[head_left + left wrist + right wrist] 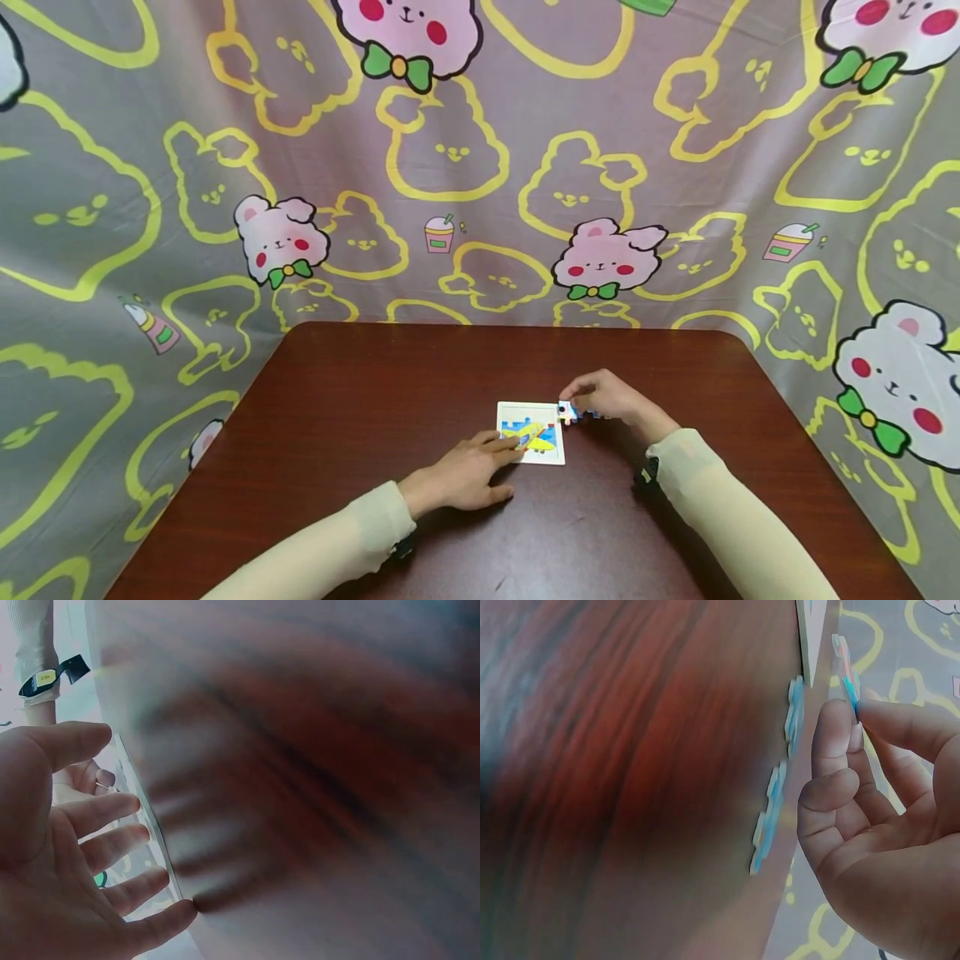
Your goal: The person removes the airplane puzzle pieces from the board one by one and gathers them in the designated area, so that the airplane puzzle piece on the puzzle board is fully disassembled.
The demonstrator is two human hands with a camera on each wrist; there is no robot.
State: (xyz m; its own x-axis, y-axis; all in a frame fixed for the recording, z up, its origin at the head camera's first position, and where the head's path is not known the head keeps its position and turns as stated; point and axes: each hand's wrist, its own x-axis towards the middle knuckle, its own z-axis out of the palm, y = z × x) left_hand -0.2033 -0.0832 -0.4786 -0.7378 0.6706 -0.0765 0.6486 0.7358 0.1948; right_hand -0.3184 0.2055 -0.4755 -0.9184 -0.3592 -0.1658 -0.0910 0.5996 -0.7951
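Observation:
A white-framed jigsaw puzzle (531, 410) lies on the table, its picture a yellow airplane on blue, partly filled in. My left hand (468, 473) lies at its left side with the fingers extended over the picture; in the left wrist view the left hand (82, 847) has its fingers spread. My right hand (606, 395) is at the puzzle's upper right corner and pinches a puzzle piece (567, 412) between thumb and fingers. Seen from the right wrist, that piece (847, 679) stands on edge above the fingertips of the right hand (885, 802).
More blue puzzle pieces (769, 821) lie on the table beside the frame, partly hidden under the right hand in the head view. The dark red-brown table (375, 375) ends at a patterned cloth (480, 208) behind it and at both sides.

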